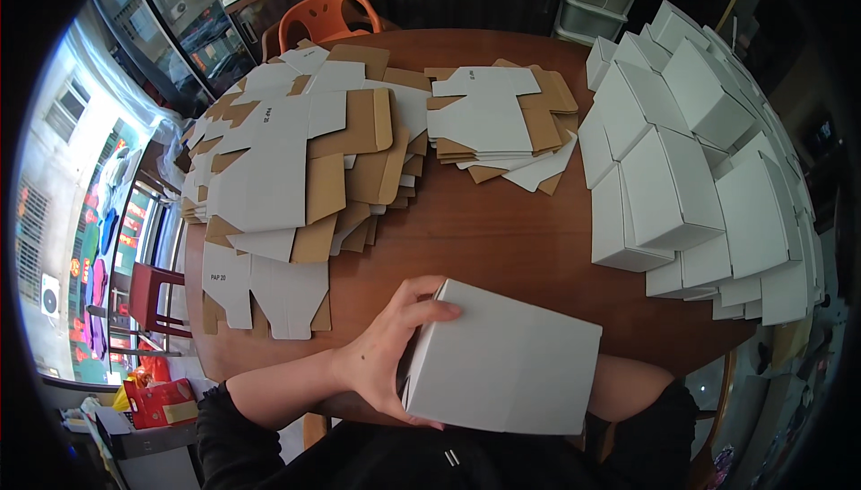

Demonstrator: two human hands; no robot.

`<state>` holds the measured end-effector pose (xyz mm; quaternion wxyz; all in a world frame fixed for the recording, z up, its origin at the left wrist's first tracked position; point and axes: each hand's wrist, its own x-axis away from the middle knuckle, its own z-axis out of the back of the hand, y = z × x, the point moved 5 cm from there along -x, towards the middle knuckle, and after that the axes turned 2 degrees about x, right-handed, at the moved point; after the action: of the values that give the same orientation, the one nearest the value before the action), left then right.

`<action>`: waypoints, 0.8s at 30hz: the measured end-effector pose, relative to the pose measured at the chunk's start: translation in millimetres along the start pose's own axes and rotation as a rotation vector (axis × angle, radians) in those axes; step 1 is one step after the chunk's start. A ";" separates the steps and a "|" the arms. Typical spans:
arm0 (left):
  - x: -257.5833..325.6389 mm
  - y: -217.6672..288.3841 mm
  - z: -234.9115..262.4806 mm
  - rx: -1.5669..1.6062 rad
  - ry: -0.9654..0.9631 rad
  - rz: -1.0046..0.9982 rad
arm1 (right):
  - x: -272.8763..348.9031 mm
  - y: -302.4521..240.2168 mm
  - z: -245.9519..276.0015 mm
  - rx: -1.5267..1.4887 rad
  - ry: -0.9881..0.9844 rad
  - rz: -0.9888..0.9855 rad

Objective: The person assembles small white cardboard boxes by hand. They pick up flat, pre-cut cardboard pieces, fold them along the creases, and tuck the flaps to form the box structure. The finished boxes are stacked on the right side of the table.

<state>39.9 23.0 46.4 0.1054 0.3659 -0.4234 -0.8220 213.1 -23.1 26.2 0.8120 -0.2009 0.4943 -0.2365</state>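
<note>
A folded white cardboard box [507, 364] is held just above the near edge of the round brown wooden table [502, 230]. My left hand [390, 351] grips the box's left end, fingers over the top edge and thumb underneath. My right hand is hidden behind the box; only its forearm [632, 387] shows at the box's right side. Flat, unfolded white and brown box blanks [296, 158] lie spread in a loose pile on the table's left half. A smaller stack of blanks [498, 122] sits at the far middle.
A tall heap of finished white boxes [700, 167] fills the table's right side. An orange plastic chair [327, 10] stands behind the table. A red stool [152, 297] and a red box [161, 400] are on the floor to the left.
</note>
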 end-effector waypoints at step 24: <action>11.7 -27.0 10.1 0.478 0.239 0.234 | 1.1 17.9 4.5 0.124 0.156 0.038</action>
<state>28.3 40.3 23.3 0.1594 0.4233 -0.6291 -0.6322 221.0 -8.8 17.3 0.7864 -0.1215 0.5440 -0.2661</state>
